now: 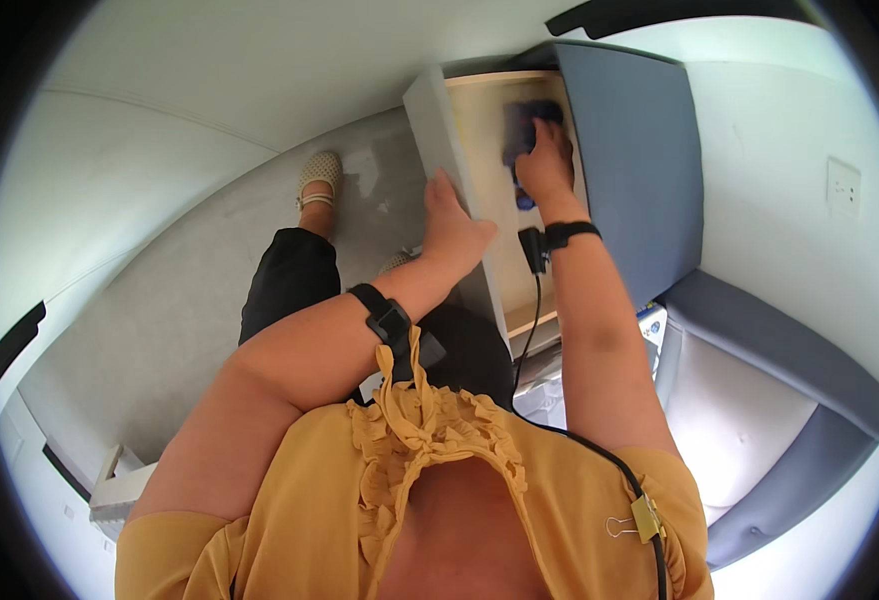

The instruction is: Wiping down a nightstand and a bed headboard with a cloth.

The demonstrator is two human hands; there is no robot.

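Observation:
A pulled-out drawer [495, 255] with a pale wooden inside and a grey front lies before me. My right hand [548, 165] reaches into it, on a dark blue cloth-like item [525, 131] that is blurred; its fingers are partly bent, and whether they grip the item cannot be told. My left hand [454, 225] rests at the top edge of the drawer's grey front [447, 142], fingers outside and thumb over the edge. Each wrist wears a black strap, and a black cable runs from the right one.
A blue-grey padded panel [634, 165] stands right of the drawer. Beyond it are a padded seat [739, 405] and a wall socket [844, 186]. A shiny wrapped item [544, 390] lies below the drawer. My shoe [319, 178] stands on the grey floor [206, 262] at left.

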